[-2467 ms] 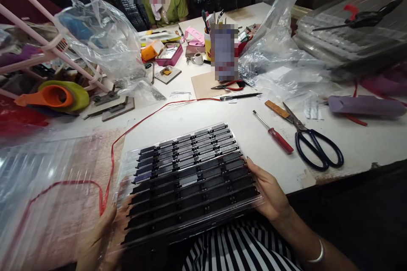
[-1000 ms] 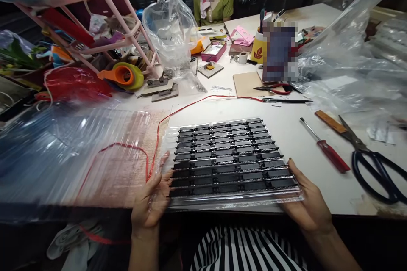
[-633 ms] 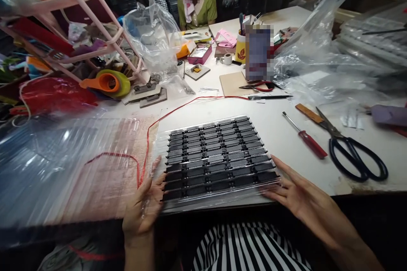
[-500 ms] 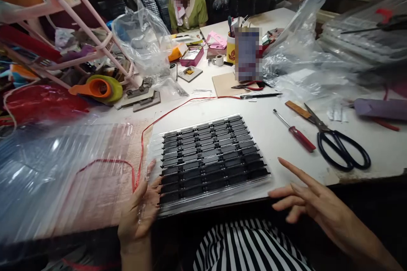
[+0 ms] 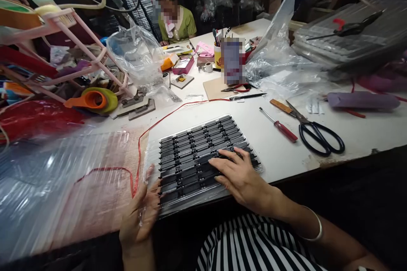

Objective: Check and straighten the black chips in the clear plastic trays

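A clear plastic tray point(image 5: 151, 156) lies at the table's front edge. Rows of black comb-like parts point(image 5: 190, 146), with fine teeth along their edges, lie in it. My left hand point(image 5: 141, 214) grips the tray's left side, and its fingers show through the clear plastic. Over the right half of the rows rests my right hand point(image 5: 240, 175), palm down. Its fingers are spread and lie on the black parts, hiding some of them. It holds nothing.
Right of the tray lie a red-handled screwdriver point(image 5: 285, 130) and large scissors point(image 5: 321, 137). Clear plastic sheets point(image 5: 63, 178) cover the left side, with red string point(image 5: 139, 156) across them. A pink rack point(image 5: 82, 42) stands behind. A person point(image 5: 176, 23) sits across the table.
My right hand has moved left from beside the tray onto the black parts. My left hand stays at the tray's left side. The view has shifted slightly to the right.
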### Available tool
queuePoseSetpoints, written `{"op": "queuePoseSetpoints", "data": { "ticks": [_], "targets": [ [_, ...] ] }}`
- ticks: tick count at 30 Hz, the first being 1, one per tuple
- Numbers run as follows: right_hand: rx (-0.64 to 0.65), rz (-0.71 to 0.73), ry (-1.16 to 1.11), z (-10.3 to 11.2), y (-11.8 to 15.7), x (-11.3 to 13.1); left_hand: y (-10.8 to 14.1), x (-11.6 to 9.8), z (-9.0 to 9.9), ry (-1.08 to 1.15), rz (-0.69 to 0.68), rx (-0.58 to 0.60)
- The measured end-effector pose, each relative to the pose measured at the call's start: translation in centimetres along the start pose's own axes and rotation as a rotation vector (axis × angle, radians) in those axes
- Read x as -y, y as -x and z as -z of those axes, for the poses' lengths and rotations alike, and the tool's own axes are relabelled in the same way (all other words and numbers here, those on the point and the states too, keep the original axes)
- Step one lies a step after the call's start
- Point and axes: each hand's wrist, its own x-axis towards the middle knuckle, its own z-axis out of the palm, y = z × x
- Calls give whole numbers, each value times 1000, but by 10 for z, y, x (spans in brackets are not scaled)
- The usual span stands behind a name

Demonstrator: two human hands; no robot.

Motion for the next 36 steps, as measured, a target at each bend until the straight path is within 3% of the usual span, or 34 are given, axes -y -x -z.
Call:
{"op": "queuePoseSetpoints", "data": {
  "ticks": [5,8,11,15,19,24,26,28,33,36],
  "targets": [
    [-348,-136,30,34,21,-10,-1,2,6,-9,-30,9],
    [-358,-347,130,43,48,-28,-1,2,4,-14,-49,-4],
    [-297,-471,59,36,70,-34,-1,0,-5,2,-31,-48],
    [-343,-552,-245,30,74,-23,-2,-2,-15,6,-34,-61],
    [-394,-649,-661,41,66,-14,-4,-3,-11,75,-15,11],
    [-508,-774,-1190,50,59,-33,-10,-10,3,223,78,223],
    [-507,-790,-1355,45,54,-44,-11,-13,4,272,101,325],
    [-460,-765,-1494,37,45,-52,-10,-13,0,317,77,356],
    [-376,-719,-1652,19,22,-42,-1,2,-21,325,-253,147],
    [-318,-694,-1676,15,17,-31,-1,11,-25,281,-299,4]
  ]
}}
